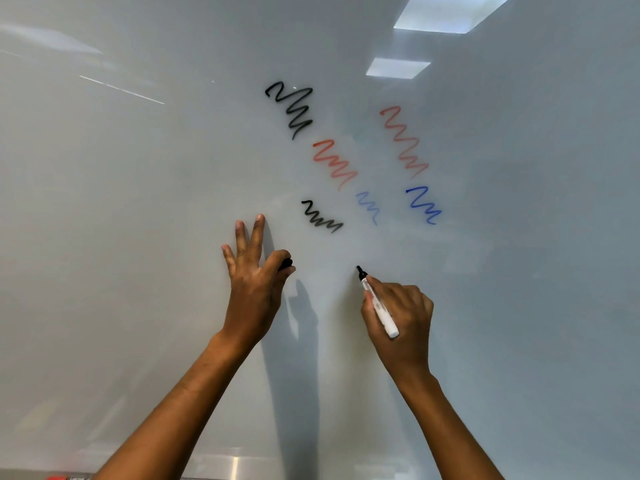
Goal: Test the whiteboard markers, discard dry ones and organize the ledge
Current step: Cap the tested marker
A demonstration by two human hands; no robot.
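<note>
An uncapped white-barrelled black marker slants in the right hand, its tip just at the whiteboard, while its black cap sits pinched in the left hand.

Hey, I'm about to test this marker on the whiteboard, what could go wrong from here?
1. The cap is only pinched between thumb and forefinger of the left hand; it could slip and drop.
2. The pale blue squiggle sits close above the marker in the right hand; a new mark overlapping it may be hard to judge.
</note>
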